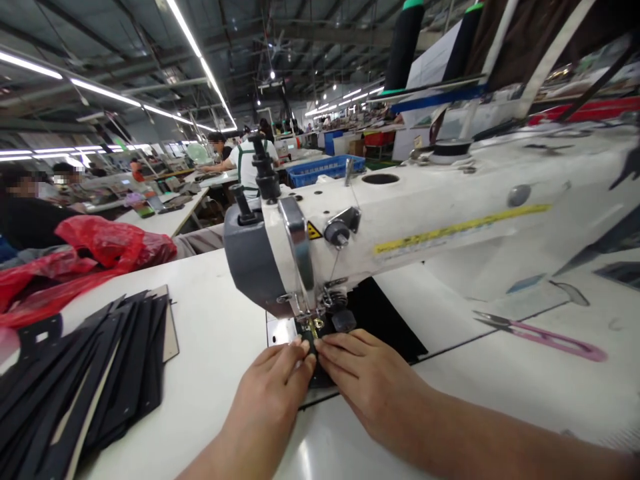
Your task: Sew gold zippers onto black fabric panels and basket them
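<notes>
A white sewing machine (320, 220) with a grey end cover stands before me. Beneath its presser foot (314, 325) lies a black flat piece (323, 380), apparently fabric or leather. My left hand (275, 383) is closed at the left side of this piece, thumb and forefinger pinched together close to the foot. From the right, my right hand (370, 373) presses its closed fingers onto the same piece, its thumb hidden. The fingertips of both hands almost meet just in front of the needle area. Behind my right hand, more black material (383, 320) lies flat under the machine arm.
A fanned stack of black strips (110, 367) lies on the left, near a red plastic bag (120, 243). Pink-handled thread snips (550, 337) rest on the white table (500, 413) at right. A blue crate (325, 170) and co-workers are beyond the machine.
</notes>
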`<state>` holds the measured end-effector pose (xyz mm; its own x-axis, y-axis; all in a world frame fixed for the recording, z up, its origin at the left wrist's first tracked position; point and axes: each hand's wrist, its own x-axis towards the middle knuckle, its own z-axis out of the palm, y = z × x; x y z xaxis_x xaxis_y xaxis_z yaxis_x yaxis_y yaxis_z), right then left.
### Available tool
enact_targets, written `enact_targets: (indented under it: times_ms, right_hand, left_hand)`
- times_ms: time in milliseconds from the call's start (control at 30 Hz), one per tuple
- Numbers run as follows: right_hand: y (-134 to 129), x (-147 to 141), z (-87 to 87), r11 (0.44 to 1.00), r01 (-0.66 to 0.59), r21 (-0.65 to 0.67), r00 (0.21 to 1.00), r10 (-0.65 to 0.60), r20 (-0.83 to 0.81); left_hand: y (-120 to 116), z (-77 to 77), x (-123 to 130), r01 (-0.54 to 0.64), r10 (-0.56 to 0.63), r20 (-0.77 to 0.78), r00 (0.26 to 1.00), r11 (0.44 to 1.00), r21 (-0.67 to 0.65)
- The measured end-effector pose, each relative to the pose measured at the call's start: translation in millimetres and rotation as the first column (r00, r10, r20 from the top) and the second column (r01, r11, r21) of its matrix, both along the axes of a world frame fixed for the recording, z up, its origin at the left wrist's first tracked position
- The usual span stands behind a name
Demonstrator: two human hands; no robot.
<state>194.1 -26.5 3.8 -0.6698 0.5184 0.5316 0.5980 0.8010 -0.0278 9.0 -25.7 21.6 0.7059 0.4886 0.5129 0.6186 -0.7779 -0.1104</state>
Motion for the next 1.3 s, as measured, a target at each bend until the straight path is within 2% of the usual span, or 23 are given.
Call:
enact_targets:
  times_ms: [167,367,500,700,967,1100,1300]
  right_hand:
    - [5.9,-1.4,-2.7,1.0,-0.002,0.004,0.999,0.003,-0.039]
    - [8.3,-1.1,-2.9,0.998,-0.017,-0.052,0.993,0.011,-0.118]
    - [-1.1,-0.9,-6.2,0.999,0.029,0.017,0.991,-0.026,-0.128]
    - [-2.9,-2.7,-15.7,0.994,0.03,0.105,0.995,-0.02,-0.101]
    - [8.7,-8.2,-17.5,0.981,0.056,0.187,0.988,-0.028,-0.151]
    - [14.1,-10.7,-12.6,0.978,0.049,0.203,0.983,-0.012,-0.184]
    - [22.4,-10.9,0.2,0.993,-0.006,0.116,0.978,0.03,-0.208]
  left_hand:
    - [6.1,-2.1,-0.9,-0.01,0.01,0.002,1.0,1.0,0.0]
    - [9.3,-1.2,-0.6,-0.035,0.035,-0.008,0.999,0.999,-0.013]
    - [-3.7,-1.1,0.4,-0.056,0.057,-0.034,0.998,0.998,0.015]
    - [-15.4,-3.1,1.8,-0.035,0.032,0.047,0.998,0.998,0.045]
    - [1.1,-6.1,-2.5,0.045,-0.051,0.056,0.997,0.994,0.103]
    - [6.9,-5.8,-2.3,0.046,-0.054,0.074,0.996,0.994,0.103]
    - [18.0,-12.8,-4.8,0.007,-0.007,0.078,0.997,1.0,-0.001]
